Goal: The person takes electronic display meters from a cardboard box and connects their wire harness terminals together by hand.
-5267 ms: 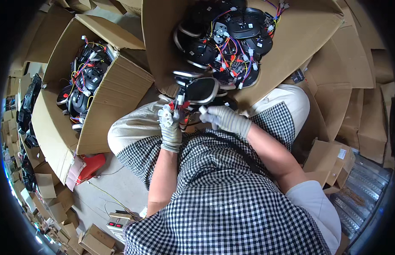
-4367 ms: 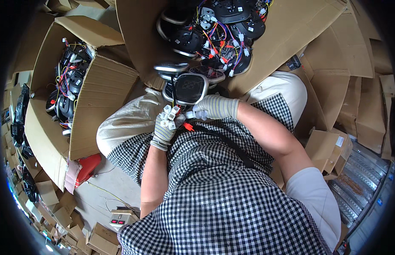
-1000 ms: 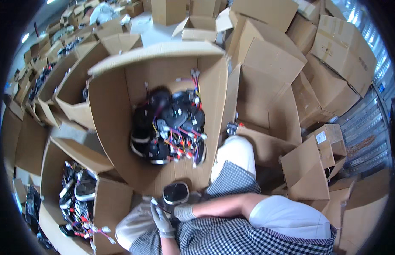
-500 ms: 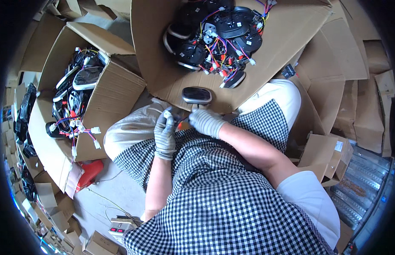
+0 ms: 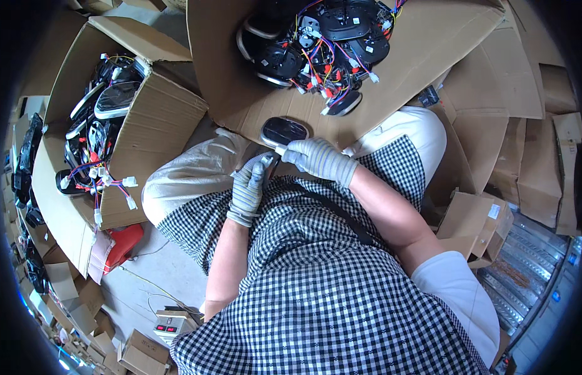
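Panel (image 5: 284, 132), oval, black with silver rim, sits just beyond your right fingers, at the near edge of the big carton (image 5: 422, 50). Long axis roughly left-right, across your reach; your right hand (image 5: 322, 161) is nearer, contact with panel unclear. Right fingers nearly closed, small white piece (image 5: 280, 150) pinched at the tips. Left hand (image 5: 247, 184) lower and left of panel, fingers curled in, pale bit (image 5: 266, 160) at tips; can't tell if gripped. Wired parts (image 5: 328, 59) well beyond both hands' fingers, inside big carton; side carton (image 5: 162, 119) left of your left fingers.
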### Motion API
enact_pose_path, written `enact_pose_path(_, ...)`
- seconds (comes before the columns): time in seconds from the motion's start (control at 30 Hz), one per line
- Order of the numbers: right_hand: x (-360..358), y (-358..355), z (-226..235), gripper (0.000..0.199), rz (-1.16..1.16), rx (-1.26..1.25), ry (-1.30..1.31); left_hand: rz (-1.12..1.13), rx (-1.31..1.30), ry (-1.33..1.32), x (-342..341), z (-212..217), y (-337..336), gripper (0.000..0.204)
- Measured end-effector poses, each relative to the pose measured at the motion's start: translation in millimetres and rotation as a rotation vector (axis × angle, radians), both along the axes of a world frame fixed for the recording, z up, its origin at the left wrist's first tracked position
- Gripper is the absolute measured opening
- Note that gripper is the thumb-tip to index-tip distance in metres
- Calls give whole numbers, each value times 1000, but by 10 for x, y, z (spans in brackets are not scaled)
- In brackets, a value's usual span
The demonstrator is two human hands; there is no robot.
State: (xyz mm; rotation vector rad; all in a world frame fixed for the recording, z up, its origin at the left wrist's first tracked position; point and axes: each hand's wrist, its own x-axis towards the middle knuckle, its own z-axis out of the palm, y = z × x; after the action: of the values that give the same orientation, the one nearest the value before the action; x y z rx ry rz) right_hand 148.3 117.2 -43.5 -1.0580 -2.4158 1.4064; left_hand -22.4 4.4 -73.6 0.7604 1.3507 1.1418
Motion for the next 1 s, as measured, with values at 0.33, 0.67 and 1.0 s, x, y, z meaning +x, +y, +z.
enact_pose_path(0.33, 41, 117, -99, 19, 554, -428, -25, -311, 54, 244, 1, -55, -81, 31)
enact_pose_path(0.67, 0, -26, -133, 21, 364, -416, -202, -256, -85, 88, -23, -126, -100, 27)
enact_pose_path(1.0, 3, -31, -169, 23, 309, -473, -189, -247, -84, 77, -23, -150, -104, 28)
